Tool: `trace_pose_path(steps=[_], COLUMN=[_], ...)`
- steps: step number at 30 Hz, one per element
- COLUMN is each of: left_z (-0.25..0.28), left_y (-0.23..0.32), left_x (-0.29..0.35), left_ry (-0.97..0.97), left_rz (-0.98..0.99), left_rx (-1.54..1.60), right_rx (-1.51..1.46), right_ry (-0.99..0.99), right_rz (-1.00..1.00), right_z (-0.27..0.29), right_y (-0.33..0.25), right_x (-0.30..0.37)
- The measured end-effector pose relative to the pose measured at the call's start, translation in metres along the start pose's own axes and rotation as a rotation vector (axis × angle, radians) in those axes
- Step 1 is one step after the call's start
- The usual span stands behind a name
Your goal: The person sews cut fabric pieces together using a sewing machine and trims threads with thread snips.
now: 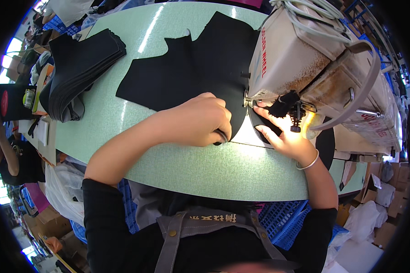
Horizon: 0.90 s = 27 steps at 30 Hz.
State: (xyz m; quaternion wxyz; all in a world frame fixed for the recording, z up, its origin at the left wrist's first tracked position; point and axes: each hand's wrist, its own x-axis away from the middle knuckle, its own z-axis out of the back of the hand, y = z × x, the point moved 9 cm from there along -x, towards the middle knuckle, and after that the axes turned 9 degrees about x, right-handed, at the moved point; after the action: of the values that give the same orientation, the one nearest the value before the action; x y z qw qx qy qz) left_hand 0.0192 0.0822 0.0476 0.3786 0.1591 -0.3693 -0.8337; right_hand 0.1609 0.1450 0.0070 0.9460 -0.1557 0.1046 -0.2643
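Black fabric (182,75) stretching beyond left hand (202,119), which pinches near edge; spread right hand (287,136) alongside.

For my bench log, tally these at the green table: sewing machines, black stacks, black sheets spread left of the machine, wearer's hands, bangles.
Sewing machines: 1
Black stacks: 1 (layers too close to count)
Black sheets left of the machine: 1
Hands: 2, left hand and right hand
Bangles: 1, right wrist
Total: 6
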Motion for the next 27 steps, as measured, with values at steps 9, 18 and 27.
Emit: trace_pose_path(steps=[9, 18, 27], left_z=[0.005, 0.001, -0.003], left_y=[-0.002, 0.002, 0.006], left_x=[-0.002, -0.004, -0.008], left_ry=[0.145, 0.255, 0.413], left_rz=[-0.039, -0.073, -0.140], left_rx=[-0.103, -0.315, -0.474], right_rx=[0.038, 0.194, 0.242], right_ry=[0.024, 0.027, 0.143], right_rz=[0.067, 0.060, 0.172], right_z=[0.005, -0.002, 0.003], right_y=[-0.004, 0.006, 0.000], right_x=[-0.005, -0.003, 0.000])
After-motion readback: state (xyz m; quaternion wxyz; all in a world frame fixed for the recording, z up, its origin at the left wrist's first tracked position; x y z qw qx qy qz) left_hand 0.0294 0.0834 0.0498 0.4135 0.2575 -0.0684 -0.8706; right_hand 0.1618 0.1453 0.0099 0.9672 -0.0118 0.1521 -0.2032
